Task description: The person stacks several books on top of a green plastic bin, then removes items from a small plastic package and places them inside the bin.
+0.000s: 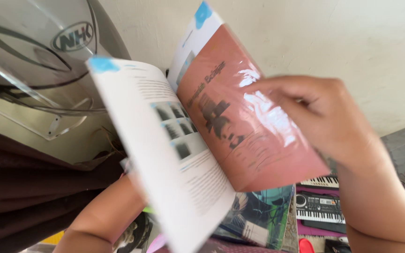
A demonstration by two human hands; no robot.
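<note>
In the head view, an open book (198,140) is held up close to the camera, in front of a pale wall (352,42). The right hand (319,117) has its fingers bent around the reddish page (254,117), which is shiny, and it pinches the edge of that page. The left hand (132,182) is under the book. Most of it is hidden by the white page (165,140), so I cannot tell how its fingers sit, but it looks like it props the book up from below.

The white page has small grey pictures and tiny lines of writing. The book is blurry, so it seems to be moving.

To turn the page well, I think the right hand should hold only one sheet, lift it softly, and not bend the shiny page. The hand below should keep the book steady.

A grey helmet (38,51) with a clear visor is at the top left. Dark cloth (24,187) lies below it. A toy keyboard (319,206) sits low on the right, well apart from the book. Another colourful book (258,215) lies under the open one.
</note>
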